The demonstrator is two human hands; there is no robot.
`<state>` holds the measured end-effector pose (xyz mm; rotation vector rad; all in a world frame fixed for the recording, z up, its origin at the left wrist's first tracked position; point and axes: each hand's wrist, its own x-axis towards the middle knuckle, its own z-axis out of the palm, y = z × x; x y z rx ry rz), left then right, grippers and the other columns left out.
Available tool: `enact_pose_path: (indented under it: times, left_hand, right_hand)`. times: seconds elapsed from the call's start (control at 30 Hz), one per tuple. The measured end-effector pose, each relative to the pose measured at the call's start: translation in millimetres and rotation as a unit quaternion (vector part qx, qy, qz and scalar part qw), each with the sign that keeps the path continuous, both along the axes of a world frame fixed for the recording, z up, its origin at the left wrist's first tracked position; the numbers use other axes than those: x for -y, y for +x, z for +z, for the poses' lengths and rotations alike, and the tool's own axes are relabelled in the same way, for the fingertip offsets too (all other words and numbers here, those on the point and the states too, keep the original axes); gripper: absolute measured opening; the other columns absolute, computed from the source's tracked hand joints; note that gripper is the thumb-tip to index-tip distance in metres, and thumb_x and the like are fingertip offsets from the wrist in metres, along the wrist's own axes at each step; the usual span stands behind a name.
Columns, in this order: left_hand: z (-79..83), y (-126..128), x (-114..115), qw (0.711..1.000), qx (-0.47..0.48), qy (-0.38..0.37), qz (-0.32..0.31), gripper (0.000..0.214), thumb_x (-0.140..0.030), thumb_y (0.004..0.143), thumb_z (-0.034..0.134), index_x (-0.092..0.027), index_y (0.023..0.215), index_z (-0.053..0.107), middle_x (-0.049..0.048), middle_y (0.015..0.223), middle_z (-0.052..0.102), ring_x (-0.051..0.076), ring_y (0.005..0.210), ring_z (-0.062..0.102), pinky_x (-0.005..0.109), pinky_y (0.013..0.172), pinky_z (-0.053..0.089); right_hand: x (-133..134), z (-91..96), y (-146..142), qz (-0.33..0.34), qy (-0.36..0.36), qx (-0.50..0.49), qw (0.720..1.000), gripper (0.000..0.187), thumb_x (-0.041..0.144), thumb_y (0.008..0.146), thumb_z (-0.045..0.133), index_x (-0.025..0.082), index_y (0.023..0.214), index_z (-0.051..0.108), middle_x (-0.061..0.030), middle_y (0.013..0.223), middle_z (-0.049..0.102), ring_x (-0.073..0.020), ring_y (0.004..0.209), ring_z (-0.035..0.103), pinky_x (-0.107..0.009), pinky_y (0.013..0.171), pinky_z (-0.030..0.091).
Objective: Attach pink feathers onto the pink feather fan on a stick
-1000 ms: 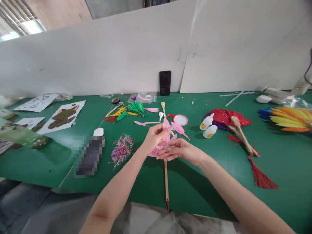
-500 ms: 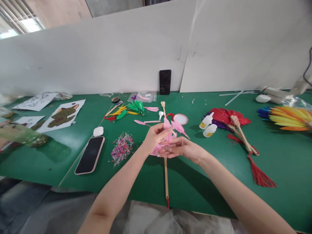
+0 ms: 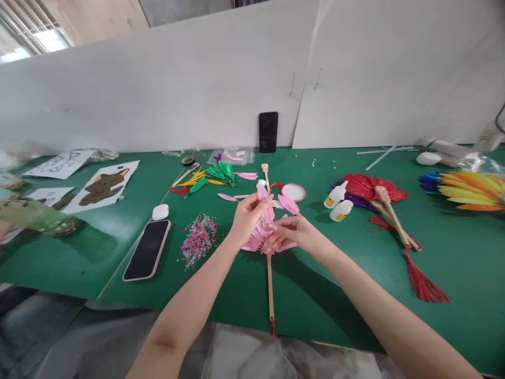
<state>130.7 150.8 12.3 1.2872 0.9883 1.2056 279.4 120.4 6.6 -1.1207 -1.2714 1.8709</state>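
Observation:
A pink feather (image 3: 268,214) stands upright between my two hands. My left hand (image 3: 248,217) pinches its upper part between thumb and fingers. My right hand (image 3: 294,234) has its thumb and fingers closed at the feather's lower end. Below them lies a pink feather fan (image 3: 254,242), partly covered by my hands, with its wooden handle (image 3: 270,289) pointing toward me. Another pink feather (image 3: 289,204) shows just beyond my right hand. A second wooden handle (image 3: 265,171) lies behind the fan, beside a round white lid with a red rim (image 3: 294,192).
Two white glue bottles (image 3: 341,210) lie before a red feather fan (image 3: 373,188). A rainbow feather fan (image 3: 469,192) is far right. Left are a sequin pile (image 3: 199,239), a phone (image 3: 148,250), a white case (image 3: 160,212), green feathers (image 3: 222,171) and a green bottle (image 3: 51,218).
My right hand has drawn its fingers back from flat beneath the fan to the lower end of the feather. My left hand keeps its pinch, and more of the fan shows.

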Motion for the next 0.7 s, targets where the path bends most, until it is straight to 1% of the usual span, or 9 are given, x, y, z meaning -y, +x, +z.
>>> enact_pose_path:
  times: [0.1, 0.2, 0.27, 0.4, 0.47, 0.5, 0.57, 0.63, 0.7]
  left_hand:
    - [-3.4, 1.1, -0.7, 1.000, -0.021, -0.001, -0.003, 0.030, -0.044, 0.075, 0.064, -0.015, 0.069, 0.057, -0.0081, 0.048, 0.032, 0.004, 0.042, 0.026, 0.020, 0.043, 0.020]
    - [-5.9, 1.8, -0.2, 0.998, -0.053, 0.009, -0.042, 0.031, -0.044, 0.073, 0.065, -0.013, 0.076, 0.061, -0.0056, 0.053, 0.042, 0.005, 0.046, 0.032, 0.020, 0.044, 0.025]
    - [-6.6, 1.6, 0.3, 0.995, -0.074, 0.024, -0.063, 0.030, -0.043, 0.073, 0.065, -0.013, 0.079, 0.064, -0.0044, 0.056, 0.045, 0.005, 0.048, 0.034, 0.020, 0.045, 0.026]
    - [-6.8, 0.2, -0.4, 0.994, -0.098, 0.023, -0.053, 0.030, -0.043, 0.077, 0.061, -0.013, 0.078, 0.065, -0.0060, 0.049, 0.039, 0.005, 0.043, 0.030, 0.020, 0.043, 0.023]
    - [-6.9, -0.7, -1.4, 0.994, -0.093, 0.017, -0.046, 0.030, -0.043, 0.077, 0.061, -0.013, 0.079, 0.065, -0.0068, 0.046, 0.036, 0.006, 0.042, 0.029, 0.021, 0.042, 0.022]
    - [-7.0, -1.0, -1.7, 0.995, -0.089, 0.014, -0.046, 0.030, -0.043, 0.076, 0.062, -0.013, 0.079, 0.065, -0.0070, 0.045, 0.036, 0.006, 0.042, 0.030, 0.021, 0.042, 0.022]
    - [-7.1, -1.4, -1.7, 0.995, -0.083, 0.011, -0.050, 0.031, -0.043, 0.076, 0.062, -0.013, 0.081, 0.065, -0.0073, 0.045, 0.035, 0.006, 0.042, 0.030, 0.021, 0.043, 0.023]
    - [-7.0, -1.1, -0.8, 0.995, -0.083, 0.012, -0.050, 0.030, -0.043, 0.076, 0.062, -0.013, 0.082, 0.066, -0.0075, 0.045, 0.035, 0.006, 0.042, 0.029, 0.021, 0.043, 0.023]
    - [-6.5, -0.4, 0.7, 0.995, -0.085, 0.016, -0.051, 0.029, -0.041, 0.077, 0.062, -0.013, 0.083, 0.066, -0.0076, 0.046, 0.035, 0.006, 0.043, 0.028, 0.021, 0.044, 0.024]
  right_hand:
    - [-0.9, -3.6, -0.7, -0.013, 0.004, -0.016, 1.000, 0.040, 0.046, 0.064, 0.075, 0.012, 0.085, 0.069, -0.0066, 0.070, 0.071, -0.0166, 0.063, 0.069, -0.028, 0.061, 0.058]
    - [-1.2, -5.2, -1.1, -0.027, 0.009, -0.033, 0.999, 0.036, 0.040, 0.062, 0.078, 0.012, 0.084, 0.070, -0.0056, 0.070, 0.072, -0.0162, 0.063, 0.069, -0.031, 0.066, 0.059]
    - [-1.1, -5.2, -0.8, -0.022, 0.005, -0.038, 0.999, 0.035, 0.038, 0.062, 0.078, 0.012, 0.084, 0.070, -0.0056, 0.071, 0.072, -0.0164, 0.063, 0.069, -0.031, 0.067, 0.059]
    - [-0.2, -2.3, 0.8, 0.006, -0.007, -0.050, 0.999, 0.043, 0.037, 0.060, 0.079, 0.013, 0.094, 0.069, -0.0068, 0.077, 0.073, -0.0192, 0.071, 0.071, -0.033, 0.070, 0.059]
    - [-0.2, -0.1, 1.4, 0.021, -0.009, -0.038, 0.999, 0.046, 0.040, 0.063, 0.077, 0.013, 0.098, 0.067, -0.0080, 0.080, 0.073, -0.0197, 0.070, 0.071, -0.033, 0.069, 0.058]
    - [-0.4, 0.9, 1.5, 0.022, -0.007, -0.026, 0.999, 0.045, 0.043, 0.065, 0.075, 0.012, 0.097, 0.067, -0.0086, 0.080, 0.073, -0.0194, 0.069, 0.071, -0.033, 0.068, 0.058]
    - [-1.3, 2.3, 1.7, 0.007, 0.010, -0.003, 1.000, 0.041, 0.046, 0.067, 0.073, 0.011, 0.088, 0.068, -0.0085, 0.075, 0.072, -0.0172, 0.064, 0.070, -0.029, 0.063, 0.058]
    - [-2.3, 2.5, 1.8, -0.017, 0.034, 0.004, 0.999, 0.037, 0.046, 0.064, 0.075, 0.012, 0.076, 0.067, -0.0061, 0.068, 0.070, -0.0140, 0.058, 0.067, -0.026, 0.058, 0.056]
    - [-2.7, 1.7, 2.2, -0.024, 0.043, -0.006, 0.999, 0.034, 0.043, 0.060, 0.078, 0.013, 0.069, 0.066, -0.0040, 0.063, 0.069, -0.0121, 0.053, 0.065, -0.026, 0.057, 0.056]
